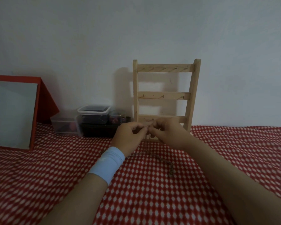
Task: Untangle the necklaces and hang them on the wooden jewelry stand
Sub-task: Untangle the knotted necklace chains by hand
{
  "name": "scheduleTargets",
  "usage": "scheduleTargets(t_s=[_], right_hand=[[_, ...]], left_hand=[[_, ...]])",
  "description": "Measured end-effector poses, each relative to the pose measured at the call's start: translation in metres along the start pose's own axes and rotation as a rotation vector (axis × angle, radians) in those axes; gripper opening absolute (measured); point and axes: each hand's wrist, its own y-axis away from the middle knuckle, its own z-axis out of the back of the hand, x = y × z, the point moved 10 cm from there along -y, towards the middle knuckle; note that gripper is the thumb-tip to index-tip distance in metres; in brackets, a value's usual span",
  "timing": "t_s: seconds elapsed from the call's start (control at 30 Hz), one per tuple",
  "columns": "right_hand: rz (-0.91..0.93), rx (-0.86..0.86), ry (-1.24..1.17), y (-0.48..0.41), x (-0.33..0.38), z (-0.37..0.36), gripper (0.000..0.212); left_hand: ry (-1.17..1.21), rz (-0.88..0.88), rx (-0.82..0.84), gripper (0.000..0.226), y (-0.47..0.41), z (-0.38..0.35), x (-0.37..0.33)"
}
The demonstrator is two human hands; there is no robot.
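A: Item, near: necklace (pixel 162 161), part lying on the red cloth (pixel 152 200), strands rising to the hands.
B: Item: left hand (pixel 128 135), right hand (pixel 167 133), each pinching the necklace. Best to tease slack apart gently, no tugging.
A: Item, far: wooden stand (pixel 164 95), upper hooks apparently bare.

The wooden jewelry stand (pixel 164 95) is pale, like a little ladder with three bars and tiny hooks, standing upright. A thin necklace (pixel 148 138) hangs from the left hand (pixel 130 138) and right hand (pixel 168 135), which pinch it by the lowest bar. A brown necklace (pixel 165 161) lies curved on the red cloth (pixel 152 192).
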Motion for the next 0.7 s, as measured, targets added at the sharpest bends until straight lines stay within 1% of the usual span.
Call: scheduleTargets(t_s=[0.07, 0.13, 0.2, 0.27, 0.33, 0.43, 0.5, 0.6, 0.63, 0.67, 0.7], right_hand=[[0.007, -0.022, -0.046, 0.000, -0.002, -0.003, 0.020], [0.003, -0.063, -0.110, 0.002, -0.006, -0.002, 0.019], [0.006, -0.109, -0.101, 0.002, -0.010, 0.000, 0.018], [0.005, -0.136, -0.052, 0.001, -0.015, 0.000, 0.016], [-0.004, -0.161, -0.038, 0.001, -0.019, -0.001, 0.012], [-0.013, -0.193, -0.068, 0.001, -0.021, -0.002, 0.011], [-0.021, -0.188, -0.097, 0.001, -0.021, -0.003, 0.012], [-0.049, -0.105, -0.122, 0.000, -0.019, -0.014, 0.013], [-0.058, -0.075, -0.137, 0.001, -0.018, -0.017, 0.014], [-0.063, -0.055, -0.156, 0.001, -0.016, -0.018, 0.015], [-0.061, -0.044, -0.172, 0.001, -0.014, -0.018, 0.016]], left_hand=[[-0.062, -0.012, -0.034, 0.011, 0.001, -0.001, 0.003], [-0.071, 0.012, -0.044, 0.012, 0.002, -0.005, 0.007], [-0.056, 0.053, -0.037, 0.015, 0.003, -0.010, 0.011], [-0.089, 0.067, -0.040, 0.018, 0.005, -0.013, 0.012], [-0.157, 0.065, -0.051, 0.018, 0.006, -0.013, 0.011], [-0.305, 0.017, -0.063, 0.014, 0.007, -0.010, 0.000], [-0.338, 0.021, -0.060, 0.011, 0.007, -0.007, -0.003], [-0.451, -0.010, 0.054, 0.009, 0.006, -0.014, 0.000], [-0.446, -0.019, 0.095, 0.009, 0.006, -0.018, 0.003], [-0.347, 0.001, 0.110, 0.012, 0.006, -0.018, 0.007], [-0.186, 0.040, 0.116, 0.016, 0.006, -0.019, 0.010]])
